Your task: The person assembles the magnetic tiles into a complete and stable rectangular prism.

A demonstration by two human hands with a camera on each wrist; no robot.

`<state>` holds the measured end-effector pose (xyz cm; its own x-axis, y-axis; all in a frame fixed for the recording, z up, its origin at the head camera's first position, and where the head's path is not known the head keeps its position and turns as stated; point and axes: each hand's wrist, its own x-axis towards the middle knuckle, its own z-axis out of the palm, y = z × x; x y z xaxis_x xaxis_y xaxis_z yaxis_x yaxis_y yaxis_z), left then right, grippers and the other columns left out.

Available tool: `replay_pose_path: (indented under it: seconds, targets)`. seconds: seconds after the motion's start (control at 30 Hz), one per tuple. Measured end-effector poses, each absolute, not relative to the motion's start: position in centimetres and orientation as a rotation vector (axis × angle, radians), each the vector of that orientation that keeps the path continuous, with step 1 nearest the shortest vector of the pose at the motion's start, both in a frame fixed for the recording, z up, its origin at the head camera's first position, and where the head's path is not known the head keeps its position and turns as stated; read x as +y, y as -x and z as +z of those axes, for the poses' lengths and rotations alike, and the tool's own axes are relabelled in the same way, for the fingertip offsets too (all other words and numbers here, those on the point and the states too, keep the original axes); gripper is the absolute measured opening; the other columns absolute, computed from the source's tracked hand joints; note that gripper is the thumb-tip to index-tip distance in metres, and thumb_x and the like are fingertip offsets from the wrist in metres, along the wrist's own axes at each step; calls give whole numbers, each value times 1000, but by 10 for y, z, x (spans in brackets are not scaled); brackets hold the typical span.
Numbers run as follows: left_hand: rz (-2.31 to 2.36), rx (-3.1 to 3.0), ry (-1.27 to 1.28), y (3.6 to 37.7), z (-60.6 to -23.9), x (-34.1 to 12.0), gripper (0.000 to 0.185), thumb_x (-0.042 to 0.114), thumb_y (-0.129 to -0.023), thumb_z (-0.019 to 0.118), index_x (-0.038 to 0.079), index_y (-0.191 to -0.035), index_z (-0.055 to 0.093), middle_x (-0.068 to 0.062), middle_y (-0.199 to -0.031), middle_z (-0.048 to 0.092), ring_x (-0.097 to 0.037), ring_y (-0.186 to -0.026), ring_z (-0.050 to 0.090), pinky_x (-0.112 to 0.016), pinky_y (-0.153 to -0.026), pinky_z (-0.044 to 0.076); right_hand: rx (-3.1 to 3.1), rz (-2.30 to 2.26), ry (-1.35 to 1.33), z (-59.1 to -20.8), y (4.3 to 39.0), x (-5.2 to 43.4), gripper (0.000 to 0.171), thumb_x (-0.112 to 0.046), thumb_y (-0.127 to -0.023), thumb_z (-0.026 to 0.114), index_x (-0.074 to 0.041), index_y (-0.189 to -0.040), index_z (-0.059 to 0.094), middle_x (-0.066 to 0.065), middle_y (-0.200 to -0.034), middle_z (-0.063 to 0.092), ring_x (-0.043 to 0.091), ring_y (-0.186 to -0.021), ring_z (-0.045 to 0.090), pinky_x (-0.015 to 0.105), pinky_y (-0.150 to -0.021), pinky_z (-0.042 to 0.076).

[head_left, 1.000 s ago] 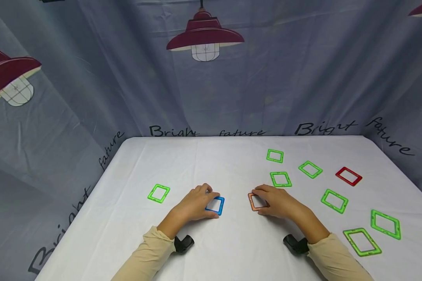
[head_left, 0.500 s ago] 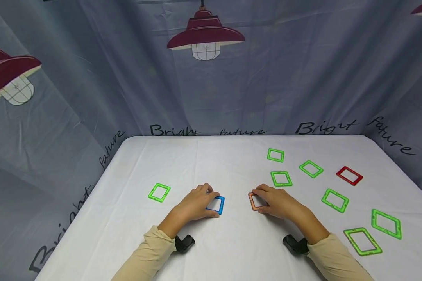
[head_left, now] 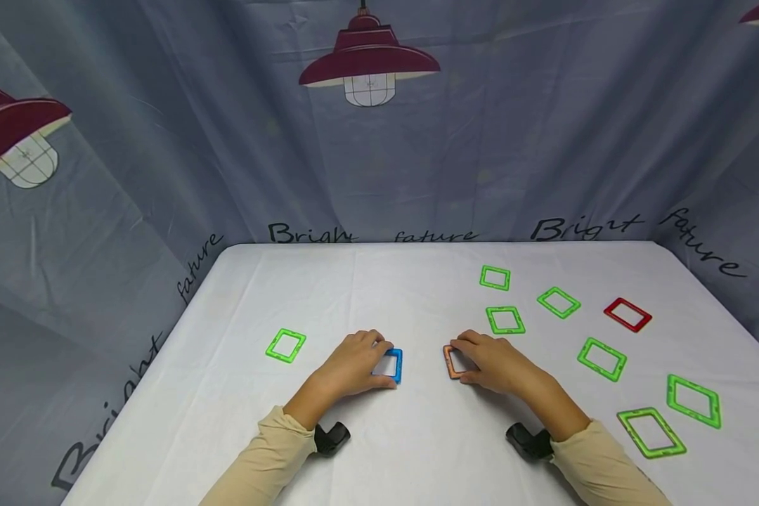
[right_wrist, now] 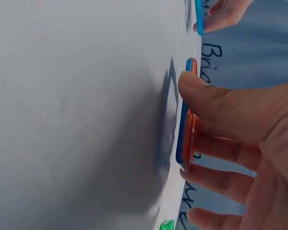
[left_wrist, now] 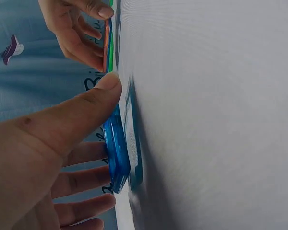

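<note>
You are working on a table (head_left: 417,436) under a white cloth, hemmed in on three sides by a grey-blue curtain (head_left: 164,154) printed with red lamps and the words "Bright future". Your left hand (head_left: 352,365) pinches the blue square frame (head_left: 393,365), thumb on its near edge and fingers on the far one; the left wrist view shows that frame tipped up on edge against the cloth. Your right hand (head_left: 490,363) has the same narrow grip on the orange square frame (head_left: 450,362), also raised off the cloth (the right wrist view shows a blue piece lying flat against its underside). The two frames sit near each other at the middle front, apart, with bare cloth between them.

To your left lies one green frame (head_left: 285,346), with open cloth beyond it to the table's edge. To your right, six green frames (head_left: 601,359) and a red frame (head_left: 627,314) lie scattered toward the right edge.
</note>
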<state>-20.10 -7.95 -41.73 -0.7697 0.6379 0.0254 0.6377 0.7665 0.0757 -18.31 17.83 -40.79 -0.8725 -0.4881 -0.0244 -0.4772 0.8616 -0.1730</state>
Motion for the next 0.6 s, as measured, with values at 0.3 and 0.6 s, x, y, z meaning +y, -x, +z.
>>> replay_pose_path:
  seconds: [0.3, 0.6]
  targets:
    - [78, 2975, -1069, 198, -414, -75, 62, 54, -77, 62, 10, -121, 56, -4, -110, 58, -21, -104, 53, -36, -92, 43, 2995, -275, 775, -405, 179, 170, 56, -26, -74, 74, -2, -121, 56, 11, -118, 55, 28, -109, 53, 46, -84, 47]
    - [73, 3001, -1103, 194, -415, -70, 66, 58, -78, 58, 10, -122, 56, -4, -110, 57, -18, -101, 54, -33, -86, 45, 3015, -307, 815, -405, 176, 163, 56, -31, -74, 74, -3, -119, 58, 10, -115, 56, 27, -104, 54, 45, -84, 48]
